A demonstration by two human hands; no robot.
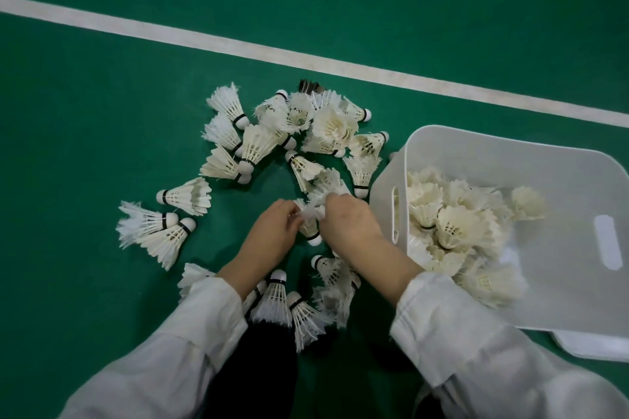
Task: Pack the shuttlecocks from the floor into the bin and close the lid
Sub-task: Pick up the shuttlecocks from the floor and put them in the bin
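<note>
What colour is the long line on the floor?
The line is white, crossing the green floor; the head view shows it best.

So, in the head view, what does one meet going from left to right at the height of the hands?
Two loose shuttlecocks → left hand → held shuttlecock, pinched by both hands → right hand → bin wall → shuttlecocks in the bin.
</note>
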